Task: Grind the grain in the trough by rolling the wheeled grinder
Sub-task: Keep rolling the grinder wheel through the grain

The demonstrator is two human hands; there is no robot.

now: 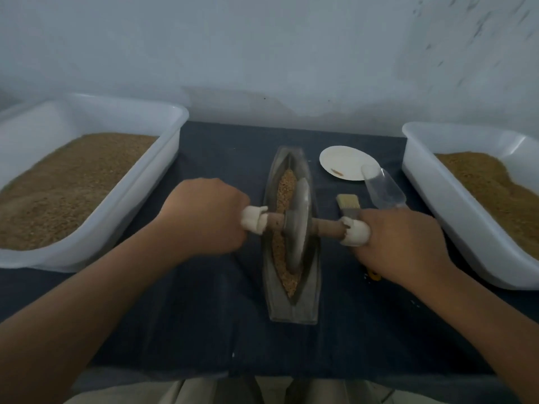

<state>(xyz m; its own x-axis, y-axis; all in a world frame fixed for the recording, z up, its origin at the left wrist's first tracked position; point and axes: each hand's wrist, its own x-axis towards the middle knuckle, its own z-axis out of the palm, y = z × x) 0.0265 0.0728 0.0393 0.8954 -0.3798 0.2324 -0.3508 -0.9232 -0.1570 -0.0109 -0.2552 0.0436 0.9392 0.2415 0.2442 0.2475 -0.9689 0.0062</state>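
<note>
A long boat-shaped grey trough (291, 307) lies lengthwise on the dark cloth in the middle. Brown grain (284, 186) fills its groove. A metal grinding wheel (298, 225) stands upright in the groove, about midway along it. A wooden axle (328, 227) runs through the wheel to both sides. My left hand (204, 217) grips the left end of the axle, and my right hand (399, 243) grips the right end. Both hands have white wrapping on the fingers next to the wheel.
A white tub (151, 182) of brown grain stands at the left, another white tub (437, 199) at the right. A white plate (347, 161), a clear scoop (385, 191) and a small brush (347, 204) lie right of the trough. The table's front edge (262, 374) is near my lap.
</note>
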